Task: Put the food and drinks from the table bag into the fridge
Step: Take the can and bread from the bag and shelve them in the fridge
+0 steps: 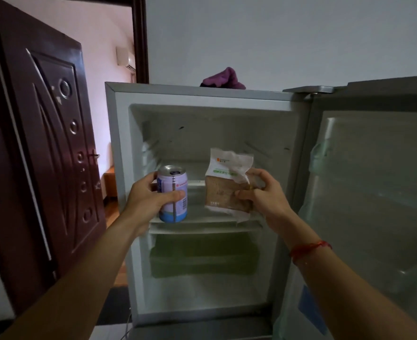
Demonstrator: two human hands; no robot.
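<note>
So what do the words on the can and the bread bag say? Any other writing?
Nothing here can be quoted.
can: a barcode and a strip of small print, too blurred to read.
bread packet: an orange logo and a green band of print, too blurred.
blue sticker on the fridge door: too dim to read.

Bare forearms (92,266), red string bracelet (310,249), right wrist

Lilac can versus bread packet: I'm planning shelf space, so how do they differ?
The lilac metal drink can is a rigid cylinder; the clear plastic packet of brown bread is flat and crinkled. The left hand wraps the upright can; the right hand pinches the packet's side edge. Both are held before the open grey fridge, not yet set down.
</note>
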